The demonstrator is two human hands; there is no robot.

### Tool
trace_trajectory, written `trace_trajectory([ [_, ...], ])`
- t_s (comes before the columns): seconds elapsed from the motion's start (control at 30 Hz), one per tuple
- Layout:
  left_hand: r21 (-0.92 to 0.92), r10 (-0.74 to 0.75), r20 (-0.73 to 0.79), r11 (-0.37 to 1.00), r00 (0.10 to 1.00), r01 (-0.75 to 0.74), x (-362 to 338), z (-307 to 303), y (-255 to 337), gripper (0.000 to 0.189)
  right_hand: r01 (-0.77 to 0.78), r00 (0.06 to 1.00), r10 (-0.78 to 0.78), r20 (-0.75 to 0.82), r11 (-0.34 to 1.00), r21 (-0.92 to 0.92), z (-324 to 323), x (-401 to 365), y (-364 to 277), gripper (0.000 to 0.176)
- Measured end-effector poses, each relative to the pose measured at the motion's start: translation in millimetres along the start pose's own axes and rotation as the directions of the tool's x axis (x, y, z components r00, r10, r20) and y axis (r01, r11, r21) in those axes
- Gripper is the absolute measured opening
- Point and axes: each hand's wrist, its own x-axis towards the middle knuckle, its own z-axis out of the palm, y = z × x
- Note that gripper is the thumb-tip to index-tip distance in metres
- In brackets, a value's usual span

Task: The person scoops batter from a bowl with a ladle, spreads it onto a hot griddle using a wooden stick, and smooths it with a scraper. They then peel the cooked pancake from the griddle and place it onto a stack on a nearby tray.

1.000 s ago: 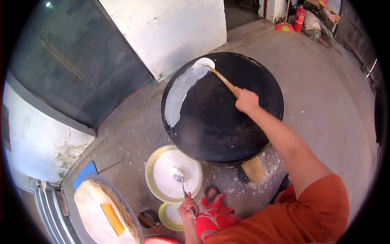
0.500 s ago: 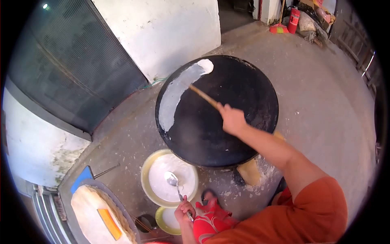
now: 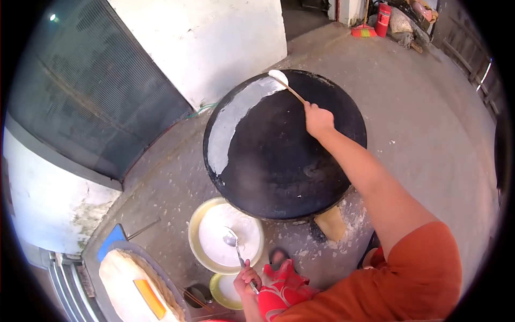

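My right hand (image 3: 319, 119) is closed around the handle of a wooden spreader (image 3: 294, 92), reaching over a large round black griddle (image 3: 295, 161). The spreader's far end meets a mound of white batter (image 3: 279, 78) at the griddle's back rim. From there a curved band of thin batter (image 3: 228, 123) runs down the griddle's left side. My left hand (image 3: 248, 279) grips the handle of a metal ladle (image 3: 230, 239), low in front of me. The ladle's bowl is over the white batter in a pale yellow basin (image 3: 194, 236).
Below the basin sits a smaller yellow bowl (image 3: 217, 292) with white liquid. At lower left, a stack of thin flatbreads (image 3: 118, 273) carries an orange scraper (image 3: 149, 298). A fire extinguisher (image 3: 382, 20) and broom (image 3: 364, 31) stand at the back right.
My right hand has moved away from me and slightly right, taking the spreader to the back rim. The batter band now reaches farther along that rim. My left hand still holds the ladle.
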Motion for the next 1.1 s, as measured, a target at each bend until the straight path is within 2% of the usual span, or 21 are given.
trace_trajectory([
  [0.07, 0.001, -0.025, 0.017, 1.0, 1.0, 0.025, 4.8, -0.4, -1.8, 0.025, 0.014, 1.0, -0.014, -0.001, 0.998, -0.065, -16.1, -29.2, 24.2, 0.038],
  [0.13, 0.016, 0.017, 0.007, 1.0, 1.0, -0.017, 6.0, 0.8, 0.6, 0.025, -0.058, 0.997, 0.057, 0.06, 0.998, 0.013, -39.4, -65.5, 32.2, 0.04],
  [0.17, 0.024, 0.02, 0.008, 1.0, 1.0, -0.02, 5.7, 0.5, 1.7, 0.025, -0.057, 0.997, 0.056, 0.056, 0.998, 0.015, -28.1, -76.9, 42.9, 0.04],
  [0.23, 0.025, 0.015, 0.006, 1.0, 1.0, -0.015, 4.5, 2.0, 1.6, 0.025, 0.08, 0.996, -0.056, -0.075, 0.922, 0.379, 1.6, -93.0, 72.8, 0.038],
  [0.27, 0.024, 0.009, 0.001, 1.0, 1.0, -0.009, 3.4, 2.8, 1.6, 0.025, 0.074, 0.996, -0.049, -0.074, 0.921, 0.383, -1.2, -94.0, 78.0, 0.038],
  [0.33, 0.028, 0.014, -0.012, 1.0, 1.0, -0.013, 2.0, 2.8, 1.3, 0.025, 0.033, 0.998, -0.054, 0.007, 0.708, 0.706, -13.0, -85.4, 87.4, 0.034],
  [0.37, 0.025, 0.017, -0.024, 1.0, 1.0, -0.016, 1.3, 2.8, 1.2, 0.025, -0.021, 0.999, -0.013, 0.037, 0.617, 0.787, -13.6, -72.5, 93.7, 0.034],
  [0.4, 0.031, 0.021, -0.021, 0.999, 1.0, -0.021, -0.3, 2.3, 1.2, 0.025, -0.18, 0.982, 0.037, 0.187, 0.498, 0.848, -18.4, -59.2, 99.6, 0.035],
  [0.47, 0.016, 0.027, -0.035, 1.0, 0.999, -0.027, -3.2, 1.3, 0.7, 0.024, -0.097, 0.995, 0.043, 0.089, 0.591, 0.801, -13.3, -27.0, 113.6, 0.038],
  [0.5, 0.018, 0.032, -0.034, 0.999, 0.999, -0.031, -4.4, 1.0, 0.2, 0.024, -0.097, 0.995, 0.042, 0.09, 0.587, 0.804, -12.8, -11.4, 118.0, 0.038],
  [0.57, 0.033, 0.074, -0.05, 0.997, 0.996, -0.073, -6.0, 1.5, -0.8, 0.025, -0.399, 0.917, 0.238, 0.321, 0.595, 0.698, -17.8, 8.6, 115.6, 0.038],
  [0.6, 0.038, 0.075, -0.051, 0.997, 0.996, -0.073, -6.4, 1.1, -0.8, 0.025, -0.402, 0.915, 0.241, 0.323, 0.591, 0.699, -16.2, 9.4, 112.5, 0.038],
  [0.7, 0.054, 0.128, -0.058, 0.991, 0.99, -0.125, -6.5, 1.3, -0.1, 0.025, -0.507, 0.842, 0.036, 0.539, 0.394, 0.766, -17.5, 7.3, 95.7, 0.037],
  [0.8, 0.03, 0.124, -0.028, 0.992, 0.992, -0.123, -8.5, 0.3, 0.3, 0.026, -0.502, 0.844, 0.058, 0.534, 0.437, 0.746, -17.6, 5.0, 110.1, 0.036],
  [0.83, 0.031, 0.133, -0.039, 0.991, 0.99, -0.132, -9.0, 2.1, -0.1, 0.026, -0.512, 0.857, 0.201, 0.474, 0.436, 0.74, -14.9, 6.4, 109.4, 0.035],
  [0.93, 0.047, 0.153, -0.038, 0.987, 0.988, -0.151, -13.1, 8.1, -2.0, 0.027, -0.541, 0.822, 0.126, 0.555, 0.477, 0.692, -10.8, 9.6, 91.0, 0.035],
  [0.97, 0.053, 0.162, -0.029, 0.986, 0.986, -0.16, -16.1, 8.3, -3.0, 0.027, -0.535, 0.818, 0.063, 0.571, 0.445, 0.718, -19.6, 5.0, 81.7, 0.033],
  [1.0, 0.053, 0.164, -0.033, 0.985, 0.986, -0.162, -20.4, 9.8, -3.4, 0.027, -0.539, 0.816, 0.063, 0.575, 0.444, 0.716, -19.4, 2.0, 83.2, 0.033],
  [1.07, 0.096, 0.222, -0.022, 0.971, 0.975, -0.219, -26.4, 14.8, -2.5, 0.027, -0.312, 0.926, 0.014, 0.376, 0.588, 0.746, -20.0, -3.4, 96.3, 0.03],
  [1.1, 0.066, 0.179, 0.005, 0.982, 0.984, -0.179, -29.6, 13.4, 2.6, 0.028, -0.101, 0.994, 0.029, 0.106, 0.631, 0.769, 35.1, 9.7, 125.7, 0.029],
])
